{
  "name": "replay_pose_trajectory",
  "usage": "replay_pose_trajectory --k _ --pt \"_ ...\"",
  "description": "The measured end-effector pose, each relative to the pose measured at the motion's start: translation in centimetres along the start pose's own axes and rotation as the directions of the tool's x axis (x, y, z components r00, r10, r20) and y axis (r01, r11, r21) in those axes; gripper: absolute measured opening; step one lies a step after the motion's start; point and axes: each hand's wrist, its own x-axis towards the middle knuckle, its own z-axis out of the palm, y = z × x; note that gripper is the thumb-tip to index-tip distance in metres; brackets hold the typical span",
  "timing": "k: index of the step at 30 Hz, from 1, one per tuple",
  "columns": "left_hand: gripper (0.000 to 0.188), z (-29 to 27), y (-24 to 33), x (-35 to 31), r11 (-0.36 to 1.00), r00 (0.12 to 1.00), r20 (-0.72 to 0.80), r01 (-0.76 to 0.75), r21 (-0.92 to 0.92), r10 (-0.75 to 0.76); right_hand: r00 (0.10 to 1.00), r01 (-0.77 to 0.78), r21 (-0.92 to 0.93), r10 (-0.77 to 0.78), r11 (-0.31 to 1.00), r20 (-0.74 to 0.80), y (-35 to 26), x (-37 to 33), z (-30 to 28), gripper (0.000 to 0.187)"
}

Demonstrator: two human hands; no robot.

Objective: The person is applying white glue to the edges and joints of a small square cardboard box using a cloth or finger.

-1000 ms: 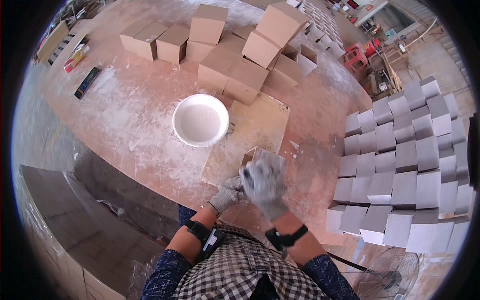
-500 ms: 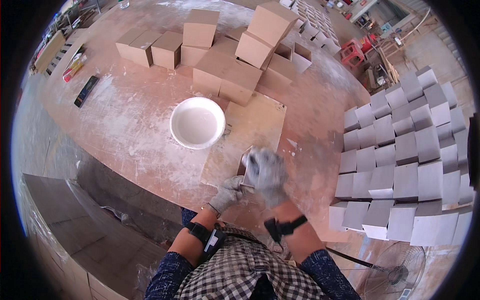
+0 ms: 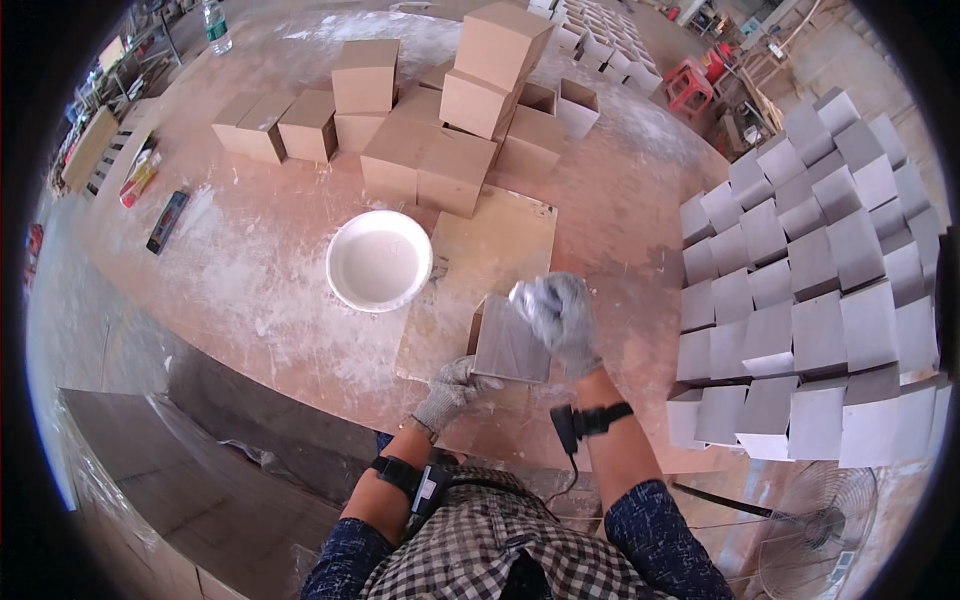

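A small cardboard box lies on a pale board, its upper face greyish and damp-looking, its open end turned to the left. My left hand, in a grey knit glove, grips the box at its near left corner. My right hand, gloved too, is curled at the far right corner of the box. Something whitish shows at its fingers, too smeared to name. Left of the board stands a white bowl of milky white liquid.
Plain brown boxes are stacked beyond the bowl. At the right rises a wall of whitened boxes. A dark slim pack and a water bottle are on the table's left side. A fan stands low right.
My right hand has moved from over the box to its far right, uncovering the greyish face. My left hand stays at the near corner. The whole view has shifted slightly.
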Motion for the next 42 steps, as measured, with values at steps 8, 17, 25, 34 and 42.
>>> replay_pose_trajectory --k 8,17,25,34,42 --pt "0.036 2.2 3.3 -1.1 0.851 0.999 -0.027 0.04 0.524 -0.031 1.0 0.002 0.104 -0.004 0.995 0.027 -2.0 -8.5 -0.8 0.03" --pt "0.027 1.8 2.8 -0.3 0.874 0.989 0.077 0.149 -0.463 -0.128 0.932 0.316 -0.218 -0.345 0.923 -0.112 5.2 -1.2 0.2 0.015" --pt "0.026 2.9 2.8 -1.1 0.868 0.979 -0.206 0.098 0.487 0.005 0.946 0.32 -0.298 -0.318 0.899 0.059 -4.5 -4.9 -2.1 0.017" --pt "0.032 2.0 2.5 -1.2 0.807 0.995 -0.056 -0.031 0.59 0.08 0.991 0.127 -0.296 -0.108 0.947 0.08 -1.9 -1.3 1.0 0.014" --pt "0.033 1.6 2.8 -1.7 0.651 0.971 0.12 -0.229 0.724 0.208 0.982 0.14 0.236 -0.165 0.962 0.091 -8.1 -8.9 1.0 0.017"
